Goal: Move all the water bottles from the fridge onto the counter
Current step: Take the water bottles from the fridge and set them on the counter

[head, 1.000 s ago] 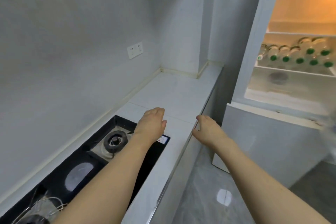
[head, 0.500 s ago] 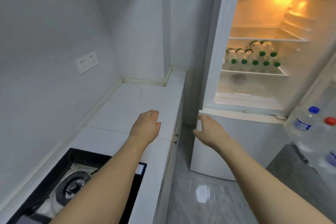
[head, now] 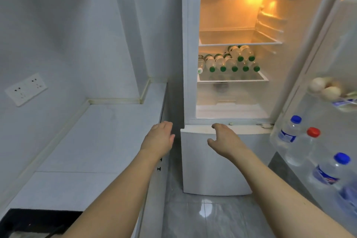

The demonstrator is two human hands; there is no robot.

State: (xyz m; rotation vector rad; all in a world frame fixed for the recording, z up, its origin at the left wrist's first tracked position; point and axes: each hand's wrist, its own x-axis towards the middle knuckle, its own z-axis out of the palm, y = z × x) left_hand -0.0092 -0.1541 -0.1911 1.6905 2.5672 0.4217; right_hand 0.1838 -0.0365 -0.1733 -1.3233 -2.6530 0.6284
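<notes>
The white fridge stands open and lit inside. Several clear water bottles with green caps lie on their sides on its middle glass shelf, two stacked on top. The white counter runs along the wall to the fridge's left. My left hand hovers over the counter's right edge, fingers apart, holding nothing. In front of the lower fridge door my right hand is stretched out, also loose and without anything in it. Both hands are well below the bottle shelf.
The open fridge door at the right carries bottles with blue and red caps and eggs. A black hob sits at the counter's near left. A wall socket is above the counter. Grey tiled floor lies below.
The view has swung right and closer to the fridge, so the hob has slid out of frame. Both hands have moved forward from the counter edge toward the fridge.
</notes>
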